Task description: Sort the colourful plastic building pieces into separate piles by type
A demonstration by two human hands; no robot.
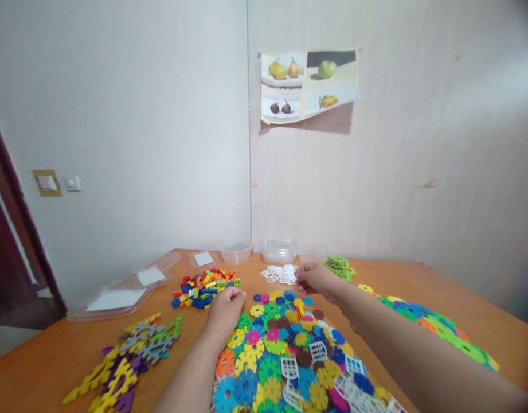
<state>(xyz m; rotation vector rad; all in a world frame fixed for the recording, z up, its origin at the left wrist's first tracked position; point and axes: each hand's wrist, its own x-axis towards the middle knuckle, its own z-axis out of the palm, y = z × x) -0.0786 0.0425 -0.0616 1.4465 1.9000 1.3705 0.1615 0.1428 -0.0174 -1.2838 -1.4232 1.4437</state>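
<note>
My right hand [315,278] reaches to the right edge of a small pile of white window-shaped pieces [277,273]. Its fingers are pinched together and appear to hold one white piece at the pile's edge. Over the far left side of a large heap of colourful flower-shaped discs [270,338], my left hand [226,305] is closed with curled fingers; whatever may be in them is hidden. Several more white window pieces [289,368] lie scattered among the discs, mostly in the near part of the heap.
Colourful building bricks [206,289] lie beyond my left hand, with yellow, grey and purple interlocking pieces [117,373] nearer. Green pieces [340,267] and large coloured discs [440,324] are at right. Clear tubs [280,250] and lids [113,301] line the table's back and left edge.
</note>
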